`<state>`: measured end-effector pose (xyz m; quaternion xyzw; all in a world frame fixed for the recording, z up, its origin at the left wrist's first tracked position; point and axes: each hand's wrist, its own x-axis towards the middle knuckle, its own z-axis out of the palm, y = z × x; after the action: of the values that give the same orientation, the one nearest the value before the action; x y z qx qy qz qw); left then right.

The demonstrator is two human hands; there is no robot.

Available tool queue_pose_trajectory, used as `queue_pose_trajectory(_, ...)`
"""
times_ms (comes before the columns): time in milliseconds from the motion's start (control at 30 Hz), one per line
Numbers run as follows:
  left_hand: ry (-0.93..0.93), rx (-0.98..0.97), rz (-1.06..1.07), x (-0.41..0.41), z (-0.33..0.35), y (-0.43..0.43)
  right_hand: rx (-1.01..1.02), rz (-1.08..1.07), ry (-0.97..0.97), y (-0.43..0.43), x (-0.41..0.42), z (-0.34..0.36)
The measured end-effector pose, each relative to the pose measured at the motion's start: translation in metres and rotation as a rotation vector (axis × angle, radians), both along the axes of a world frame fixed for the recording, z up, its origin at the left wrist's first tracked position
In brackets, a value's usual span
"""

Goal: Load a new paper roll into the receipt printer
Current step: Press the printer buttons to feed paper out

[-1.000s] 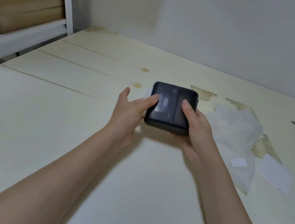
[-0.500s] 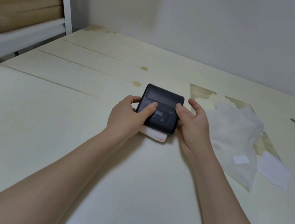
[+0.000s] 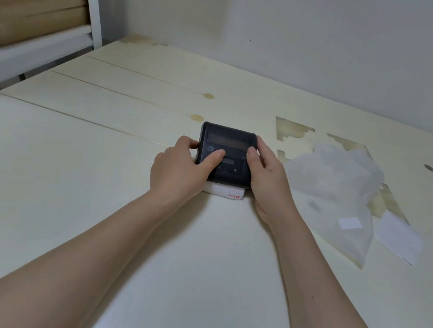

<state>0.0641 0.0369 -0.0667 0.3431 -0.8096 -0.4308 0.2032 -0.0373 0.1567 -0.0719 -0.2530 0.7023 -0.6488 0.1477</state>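
A small black receipt printer [image 3: 229, 148] sits face up on the pale wooden table [image 3: 65, 167], its lid closed. White paper with a red mark [image 3: 226, 192] shows just below the printer's near edge. My left hand [image 3: 179, 170] grips the printer's left side, thumb lying on its top. My right hand [image 3: 268, 175] grips the right side, with the thumb on top too. Whether a roll is inside is hidden.
A crumpled clear plastic bag [image 3: 336, 192] lies right of the printer, with a white paper slip [image 3: 398, 237] beside it. Shelving with cardboard boxes [image 3: 30, 4] stands at the far left. A white wall runs along the table's back.
The printer has turned from its underside to face up and come down nearer to me. White paper now shows at its near edge. Both hands moved to grip its sides.
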Motion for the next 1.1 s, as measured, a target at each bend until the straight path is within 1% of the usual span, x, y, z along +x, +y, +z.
queue_pose_trajectory(100, 0.093, 0.066, -0.009, 0.006, 0.003, -0.002, -0.048, 0.013, -0.057, 0.0, -0.002, 0.0)
queue_pose_trajectory(200, 0.271, 0.263, -0.044, 0.008, 0.006, -0.003, -0.169, -0.008, -0.145, 0.0, 0.0, 0.002)
queue_pose_trajectory(300, 0.335, 0.319, -0.118, 0.008, 0.008, -0.002, -0.291, -0.034, -0.206, 0.002, 0.001, 0.007)
queue_pose_trajectory(400, 0.352, 0.406, -0.232, 0.008, 0.012, 0.0, -0.387, -0.02, -0.291, 0.004, 0.0, 0.012)
queue_pose_trajectory(467, 0.353, 0.424, -0.259, 0.008, 0.012, 0.002, -0.416, -0.021, -0.324, 0.004, 0.0, 0.014)
queue_pose_trajectory(633, 0.374, 0.489, -0.221, 0.006, 0.011, 0.001, -0.432, -0.013, -0.35, 0.003, 0.002, 0.015)
queue_pose_trajectory(833, 0.385, 0.498, -0.199, 0.007, 0.013, 0.001, -0.427, 0.029, -0.361, 0.001, 0.004, 0.014)
queue_pose_trajectory(1100, 0.401, 0.555, -0.184, 0.007, 0.015, 0.001, -0.415, 0.041, -0.354, 0.001, 0.005, 0.015)
